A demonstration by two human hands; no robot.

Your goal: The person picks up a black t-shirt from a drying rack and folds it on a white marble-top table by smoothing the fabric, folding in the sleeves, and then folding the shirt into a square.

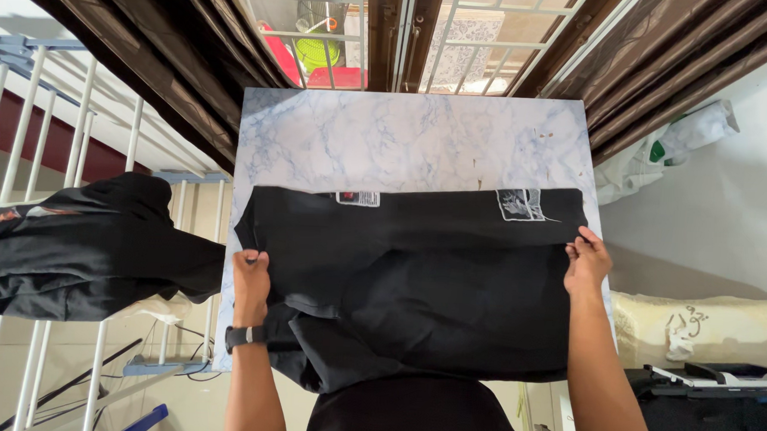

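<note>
A black garment (415, 277) lies spread across a marble-patterned tabletop (404, 139), folded over, with a small white label and a white printed patch near its far edge. My left hand (250, 280), a dark watch on its wrist, pinches the garment's left edge. At the garment's right edge, my right hand (585, 262) grips the cloth with its fingers closed. Part of the garment hangs over the table's near edge toward me.
More dark clothes (80, 245) hang on a white drying rack (50, 141) at the left. A barred window (391, 35) with brown curtains is behind the table. A white bag (671, 150) and a cream bundle (706, 329) lie on the right.
</note>
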